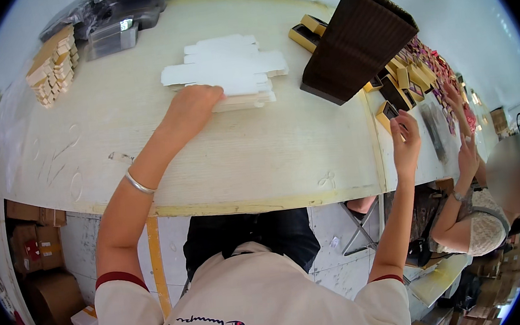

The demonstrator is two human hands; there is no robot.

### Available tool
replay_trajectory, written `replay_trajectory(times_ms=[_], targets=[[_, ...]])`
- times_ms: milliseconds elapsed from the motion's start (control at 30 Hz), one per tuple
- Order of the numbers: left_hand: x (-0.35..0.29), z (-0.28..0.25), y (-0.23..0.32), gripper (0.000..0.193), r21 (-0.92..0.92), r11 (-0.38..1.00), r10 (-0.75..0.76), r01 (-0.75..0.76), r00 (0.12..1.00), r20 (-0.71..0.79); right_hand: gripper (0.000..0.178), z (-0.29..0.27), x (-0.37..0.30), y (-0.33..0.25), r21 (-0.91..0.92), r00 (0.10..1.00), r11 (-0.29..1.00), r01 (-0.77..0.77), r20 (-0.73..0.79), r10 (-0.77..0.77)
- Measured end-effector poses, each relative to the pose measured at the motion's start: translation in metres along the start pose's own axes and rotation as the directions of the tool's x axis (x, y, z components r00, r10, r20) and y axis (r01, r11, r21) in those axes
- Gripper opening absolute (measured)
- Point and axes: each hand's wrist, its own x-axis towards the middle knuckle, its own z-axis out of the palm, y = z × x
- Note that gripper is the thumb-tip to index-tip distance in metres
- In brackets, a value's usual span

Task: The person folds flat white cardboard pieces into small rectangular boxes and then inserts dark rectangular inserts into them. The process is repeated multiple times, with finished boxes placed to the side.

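A stack of flat white carton blanks lies in the middle of the table. My left hand rests at its near left edge, the curled fingers pinching a blank there. How many sheets it grips is hidden. Over on the right, my right hand has its thumb and fingers bent around the near end of a small gold box with a dark inside. Just beyond that hand lie several similar open gold boxes. A tall dark brown ribbed box stands between the white stack and those boxes.
Tan-edged folded cartons are stacked at the far left, near clear plastic cases. A co-worker sits at the right, hands raised over the table near a heap of red and purple packets. Brown cartons stand underneath at left.
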Motion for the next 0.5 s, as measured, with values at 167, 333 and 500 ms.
replay_trajectory(times_ms=[167,333,500], targets=[[-0.011,-0.024,0.020,0.021,0.141,0.939,0.345,-0.315,0.860,-0.377,0.024,0.010,-0.047,-0.076,-0.044,0.981,0.980,0.192,-0.031,-0.194],[-0.108,-0.022,0.092,0.015,-0.213,0.918,0.324,-0.334,0.943,-0.079,0.026,0.056,-0.124,-0.138,0.166,0.699,0.725,0.669,0.191,-0.689],[-0.116,-0.011,0.098,0.012,-0.571,0.785,-0.072,0.240,0.951,0.301,0.020,0.099,-0.148,-0.141,0.361,0.865,0.878,0.315,0.270,-0.422]])
